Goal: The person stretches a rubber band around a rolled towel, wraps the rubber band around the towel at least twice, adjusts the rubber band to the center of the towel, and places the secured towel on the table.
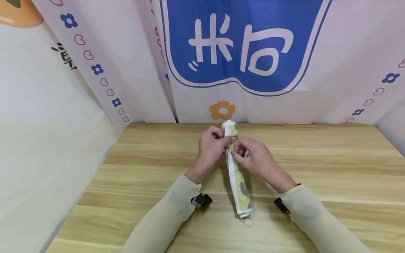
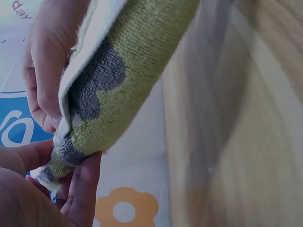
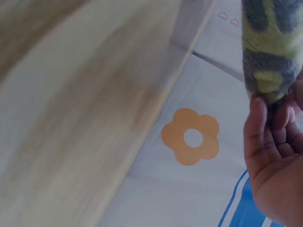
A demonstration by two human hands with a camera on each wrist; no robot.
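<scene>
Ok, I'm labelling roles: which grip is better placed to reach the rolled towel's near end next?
Right, probably: the right grip sits nearer that end of the towel, while the left grip pinches it farther up, close to the far end.

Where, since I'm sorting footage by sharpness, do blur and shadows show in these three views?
Head: brightly lit, mostly crisp, with a soft shadow beside the towel; left wrist: dimmer, the towel's pile readable, but the table soft and crossed by a broad dark shadow; right wrist: also dim, wood grain smeared, while the orange flower keeps fairly clean edges.
</scene>
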